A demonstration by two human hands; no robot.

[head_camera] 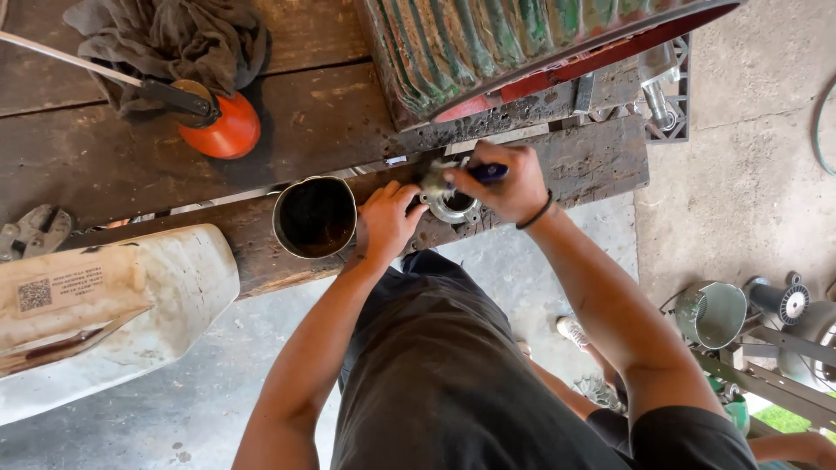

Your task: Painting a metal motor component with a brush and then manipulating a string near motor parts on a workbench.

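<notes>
My right hand [509,183] grips a brush with a dark blue handle [488,172]; its pale bristles rest on a round metal ring part [453,209] lying on the worn wooden bench plank [592,165]. My left hand [387,222] presses flat on the plank with its fingers touching the ring part's left side. A black band circles my right wrist. Just left of my left hand stands an open metal can [315,218] holding dark liquid.
An orange oil can [222,122] with a long spout and a grey rag [170,39] lie at the back left. A white plastic jug [104,305] is on the left, pliers [35,231] beside it. A green ribbed metal piece [488,43] overhangs the bench. Machine parts [749,322] clutter the concrete floor at right.
</notes>
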